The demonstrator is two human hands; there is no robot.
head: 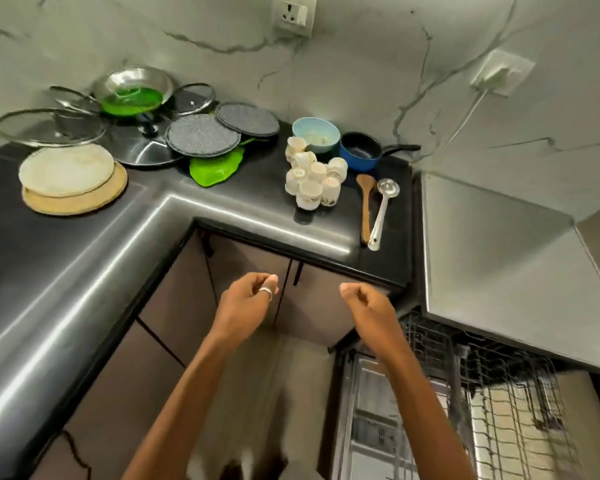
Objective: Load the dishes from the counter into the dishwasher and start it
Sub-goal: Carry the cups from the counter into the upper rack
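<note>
Dirty dishes cover the dark L-shaped counter (84, 258). A heap of small white cups (314, 178) lies near a pale blue bowl (316, 134) and a blue saucepan (361, 151). A wooden spatula (366, 202) and a steel ladle (381, 213) lie side by side. Two grey speckled plates (203, 136) overlap green leaf plates (215, 169). Further left are steel pans with glass lids (49, 128) and round boards (70, 178). The dishwasher (465, 393) stands open at lower right, its wire rack showing. My left hand (246, 299) and my right hand (364, 301) hover below the counter edge, fingers loosely curled, holding nothing.
Brown cabinet doors (250, 271) fill the corner under the counter. A steel surface (499, 265) lies to the right above the dishwasher. Two wall sockets (293, 13) sit on the marble wall, one with a white cable (465, 112) plugged in.
</note>
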